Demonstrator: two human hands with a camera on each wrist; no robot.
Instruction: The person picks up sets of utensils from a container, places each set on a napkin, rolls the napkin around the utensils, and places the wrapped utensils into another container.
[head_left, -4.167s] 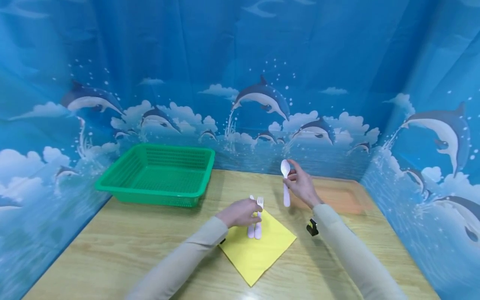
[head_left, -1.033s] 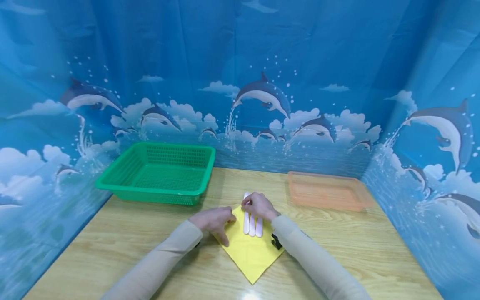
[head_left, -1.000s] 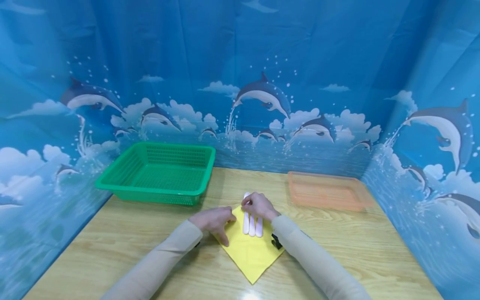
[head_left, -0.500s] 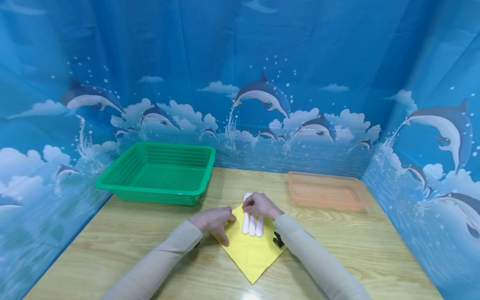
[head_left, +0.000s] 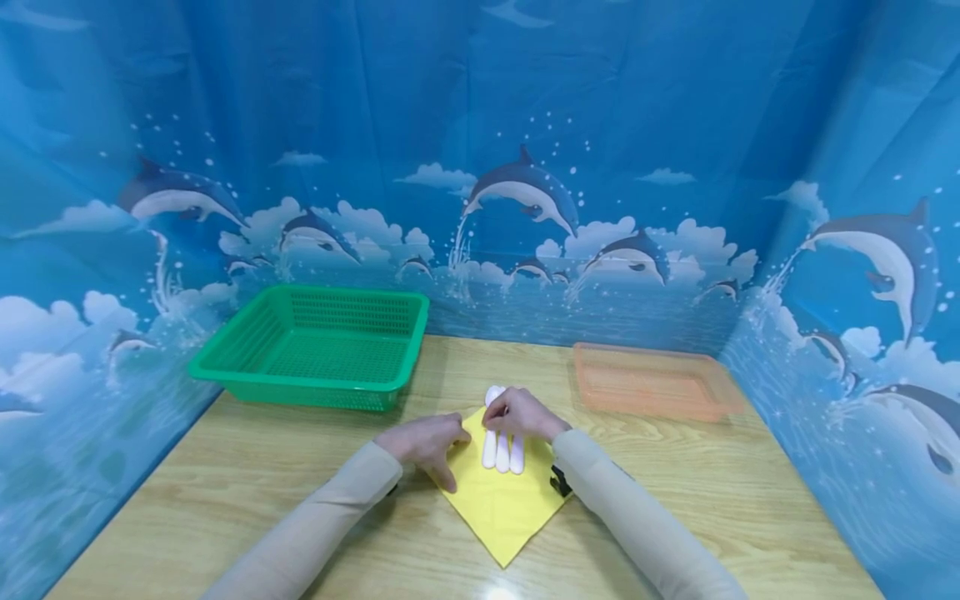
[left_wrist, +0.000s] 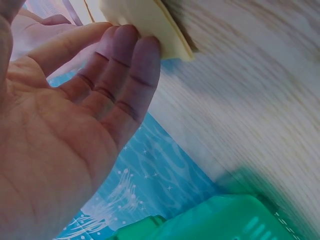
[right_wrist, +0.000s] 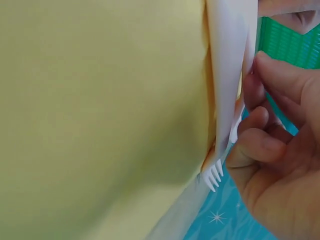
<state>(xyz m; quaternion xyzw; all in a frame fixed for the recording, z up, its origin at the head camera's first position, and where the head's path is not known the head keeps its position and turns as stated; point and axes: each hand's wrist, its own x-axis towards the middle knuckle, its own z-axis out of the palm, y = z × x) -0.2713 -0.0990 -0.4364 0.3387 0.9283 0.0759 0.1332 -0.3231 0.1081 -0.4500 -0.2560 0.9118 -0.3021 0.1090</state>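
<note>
A yellow napkin (head_left: pixel 501 517) lies with one corner toward me. Three white plastic utensils rest side by side on its far part: a spoon (head_left: pixel 489 451) at left, a knife (head_left: pixel 502 455) in the middle, a fork (head_left: pixel 517 457) at right. My right hand (head_left: pixel 522 413) pinches the spoon's handle between thumb and index finger and hides the upper parts of the knife and fork in the head view. Fork tines (right_wrist: pixel 213 176) show in the right wrist view. My left hand (head_left: pixel 427 443) rests at the napkin's left edge, fingers extended, fingertips touching it (left_wrist: pixel 145 25).
At the back left of the wooden table (head_left: pixel 285 483) stands a green plastic basket (head_left: pixel 315 392). A shallow translucent orange tray (head_left: pixel 652 400) sits at the back right. Blue dolphin-print curtains (head_left: pixel 480 100) enclose the table's back and sides.
My right hand has brought the spoon from the upper right to the knife's left side. My left hand has moved off the cutlery to the napkin's edge. Lately the spoon has shifted slightly left.
</note>
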